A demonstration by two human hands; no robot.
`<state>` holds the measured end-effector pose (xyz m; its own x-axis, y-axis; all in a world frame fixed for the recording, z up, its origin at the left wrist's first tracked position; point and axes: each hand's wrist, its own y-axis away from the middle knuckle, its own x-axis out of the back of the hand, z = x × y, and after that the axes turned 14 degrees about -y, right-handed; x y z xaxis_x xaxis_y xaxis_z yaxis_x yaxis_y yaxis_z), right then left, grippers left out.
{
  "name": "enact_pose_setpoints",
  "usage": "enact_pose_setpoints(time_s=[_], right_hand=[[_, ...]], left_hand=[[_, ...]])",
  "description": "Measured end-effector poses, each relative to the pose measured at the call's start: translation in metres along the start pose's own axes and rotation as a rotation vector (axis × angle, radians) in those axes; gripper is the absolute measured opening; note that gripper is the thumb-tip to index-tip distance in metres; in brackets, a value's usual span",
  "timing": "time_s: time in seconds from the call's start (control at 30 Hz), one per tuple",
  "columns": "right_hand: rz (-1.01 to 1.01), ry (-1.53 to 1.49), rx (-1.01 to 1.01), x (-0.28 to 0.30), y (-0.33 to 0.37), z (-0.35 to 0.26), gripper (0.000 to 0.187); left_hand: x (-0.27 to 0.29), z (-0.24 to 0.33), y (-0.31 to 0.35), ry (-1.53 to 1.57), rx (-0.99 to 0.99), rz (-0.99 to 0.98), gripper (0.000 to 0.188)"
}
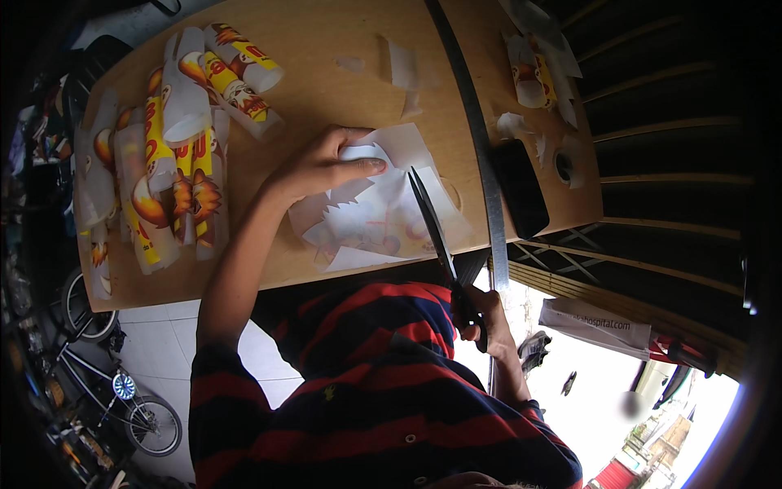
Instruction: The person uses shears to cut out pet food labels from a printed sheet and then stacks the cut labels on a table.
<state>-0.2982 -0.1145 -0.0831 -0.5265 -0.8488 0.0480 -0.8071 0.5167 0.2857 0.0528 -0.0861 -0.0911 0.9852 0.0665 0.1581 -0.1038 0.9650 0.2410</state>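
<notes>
My left hand pinches a whitish translucent sheet with jagged cut edges, thumb on top and fingers partly hidden behind it. Under and around it on the table lie more pale sheets, one with faint reddish print showing through. A pair of black-handled scissors is in my right hand, near the table's front edge. Its long blades point away from me, tips beside the sheet's right part. From here I cannot tell whether the blades touch the paper.
Rolled sheets with yellow, red and orange print are piled on the table's left. A dark metal strip crosses the tabletop. Beyond it lie a black phone, a tape roll and another printed roll. Paper scraps lie farther back.
</notes>
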Motion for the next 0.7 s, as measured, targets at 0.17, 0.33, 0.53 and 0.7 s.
enact_pose_setpoints(time_s=[0.17,0.33,0.53,0.7], right_hand=[[-0.020,0.038,0.018,0.001,-0.005,0.004,0.083],[0.010,0.061,0.027,-0.003,-0.012,0.008,0.085],[-0.004,0.078,0.012,-0.001,-0.016,0.009,0.084],[-0.037,-0.022,-0.064,0.003,-0.014,0.003,0.086]], left_hand=[[-0.003,-0.008,-0.006,-0.063,-0.003,-0.032,0.050],[-0.021,-0.013,-0.008,-0.268,-0.049,0.204,0.051],[-0.017,0.003,-0.004,-0.122,0.060,0.059,0.044],[-0.014,-0.002,-0.004,-0.103,0.038,0.033,0.045]])
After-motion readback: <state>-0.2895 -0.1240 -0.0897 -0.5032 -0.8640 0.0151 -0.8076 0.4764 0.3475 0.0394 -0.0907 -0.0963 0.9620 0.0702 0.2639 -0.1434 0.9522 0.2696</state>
